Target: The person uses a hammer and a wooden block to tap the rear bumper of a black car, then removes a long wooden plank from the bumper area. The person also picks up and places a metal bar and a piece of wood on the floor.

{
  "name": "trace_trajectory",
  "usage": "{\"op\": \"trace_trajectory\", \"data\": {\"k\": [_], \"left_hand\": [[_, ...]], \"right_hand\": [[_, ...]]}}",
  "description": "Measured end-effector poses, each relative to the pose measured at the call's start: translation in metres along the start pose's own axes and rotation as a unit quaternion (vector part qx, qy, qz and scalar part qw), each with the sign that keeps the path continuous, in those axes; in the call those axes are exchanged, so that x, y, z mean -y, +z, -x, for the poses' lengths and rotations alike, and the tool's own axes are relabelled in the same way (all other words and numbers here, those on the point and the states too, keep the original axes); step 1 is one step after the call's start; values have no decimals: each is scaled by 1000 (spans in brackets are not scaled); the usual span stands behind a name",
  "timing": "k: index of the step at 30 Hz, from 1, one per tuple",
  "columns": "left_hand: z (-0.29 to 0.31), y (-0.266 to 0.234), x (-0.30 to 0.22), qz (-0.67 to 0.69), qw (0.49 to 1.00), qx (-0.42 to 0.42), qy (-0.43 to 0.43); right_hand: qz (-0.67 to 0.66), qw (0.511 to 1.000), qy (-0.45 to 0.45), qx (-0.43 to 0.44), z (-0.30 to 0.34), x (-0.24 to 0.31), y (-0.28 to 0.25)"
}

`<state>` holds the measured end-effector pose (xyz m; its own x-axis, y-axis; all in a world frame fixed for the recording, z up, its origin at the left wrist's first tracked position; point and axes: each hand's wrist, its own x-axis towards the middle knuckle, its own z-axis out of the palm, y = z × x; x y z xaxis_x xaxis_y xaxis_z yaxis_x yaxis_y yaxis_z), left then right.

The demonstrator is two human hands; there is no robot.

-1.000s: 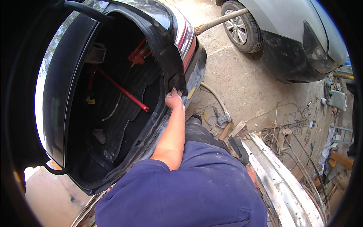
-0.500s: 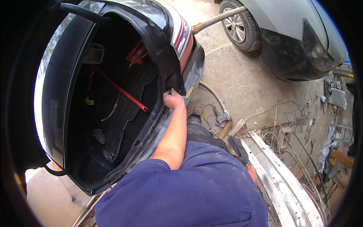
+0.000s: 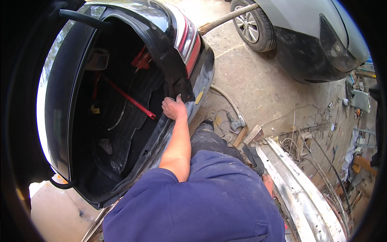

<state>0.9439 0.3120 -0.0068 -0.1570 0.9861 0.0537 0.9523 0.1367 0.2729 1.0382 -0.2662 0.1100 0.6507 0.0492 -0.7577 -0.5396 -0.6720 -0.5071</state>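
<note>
Black trim lines the rim of a dark car's open trunk, next to the red and clear tail light. My left hand is closed over the trim's inner edge at the trunk sill, thumb pointing up. To the right of it, the trim's lower corner hangs loose over the bumper. Low at my right side, my right hand is partly hidden by my blue shirt. It appears closed on the end of a bent, flat black strip, beside a long white metal beam.
In the trunk lie a long red bar and a red tool. A wooden pole reaches toward a silver car's wheel. A hose, wood blocks and tangled wires lie on the ground.
My left hand has shifted left from the trim's lower corner to its inner edge, and the corner now hangs exposed. The right hand and the black strip stay about where they were.
</note>
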Motion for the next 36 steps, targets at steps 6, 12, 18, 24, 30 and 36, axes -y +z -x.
{"op": "trace_trajectory", "data": {"k": [6,12,18,24,30,36], "left_hand": [[-22,-4,26,-12,986,4,168],[-39,1,36,16,964,135,230],[-38,-3,29,9,967,149,209],[-46,-16,23,27,958,155,238],[-58,-22,20,5,950,201,240],[-51,-26,10,2,954,187,232]], "right_hand": [[14,1000,4,13,2,-14,-1],[50,998,-36,17,-4,-22,4],[25,999,20,20,-8,-6,3],[22,999,-7,34,-11,-20,9],[12,996,91,6,-5,-9,16],[-55,988,144,-17,3,-2,24]]}}
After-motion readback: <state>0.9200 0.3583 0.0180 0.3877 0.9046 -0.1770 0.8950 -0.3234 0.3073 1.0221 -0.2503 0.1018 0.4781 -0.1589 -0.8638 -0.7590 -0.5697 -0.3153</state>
